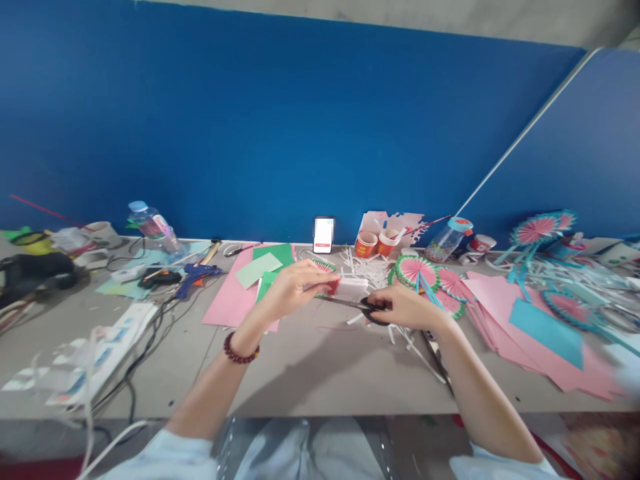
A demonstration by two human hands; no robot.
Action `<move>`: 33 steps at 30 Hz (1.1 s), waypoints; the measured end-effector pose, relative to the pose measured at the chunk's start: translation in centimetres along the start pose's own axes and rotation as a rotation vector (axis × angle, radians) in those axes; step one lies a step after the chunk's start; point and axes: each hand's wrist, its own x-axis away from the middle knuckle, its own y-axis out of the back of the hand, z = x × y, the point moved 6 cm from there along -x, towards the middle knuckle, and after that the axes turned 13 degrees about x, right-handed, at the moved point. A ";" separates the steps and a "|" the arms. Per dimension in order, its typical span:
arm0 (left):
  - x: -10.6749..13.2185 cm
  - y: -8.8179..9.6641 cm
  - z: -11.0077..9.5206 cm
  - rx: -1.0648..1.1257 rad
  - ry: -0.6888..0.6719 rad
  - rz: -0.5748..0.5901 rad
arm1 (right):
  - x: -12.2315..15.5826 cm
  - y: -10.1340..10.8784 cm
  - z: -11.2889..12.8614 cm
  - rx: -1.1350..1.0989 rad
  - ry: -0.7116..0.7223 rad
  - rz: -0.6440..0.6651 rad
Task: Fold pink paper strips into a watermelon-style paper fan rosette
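Note:
My left hand (295, 287), with a dark red bead bracelet at the wrist, pinches a small folded piece of pink and white paper (345, 285) above the grey table (310, 360). Black-handled scissors (367, 308) are gripped in my right hand (405, 308). Their blades point left, with the tips at the lower edge of the folded paper. Thin white paper strips (405, 337) lie on the table below my right hand.
Pink sheets (505, 313) and pleated paper fans (417, 270) lie to the right. Pink and green sheets (250, 280), a blue glue gun (197, 275), a water bottle (155, 228), cables and a power strip (125, 327) are on the left. Two red cups (376, 243) and a phone (323, 235) stand at the blue wall.

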 end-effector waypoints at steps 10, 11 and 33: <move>0.1 0.0 0.3 0.018 0.009 -0.002 | 0.1 0.2 0.0 0.004 -0.006 -0.007; 0.1 0.0 0.2 0.020 0.005 -0.004 | 0.1 0.2 0.0 0.003 -0.005 -0.010; 0.1 0.0 0.0 0.016 -0.009 -0.023 | 0.1 -0.1 0.3 -0.036 0.028 0.007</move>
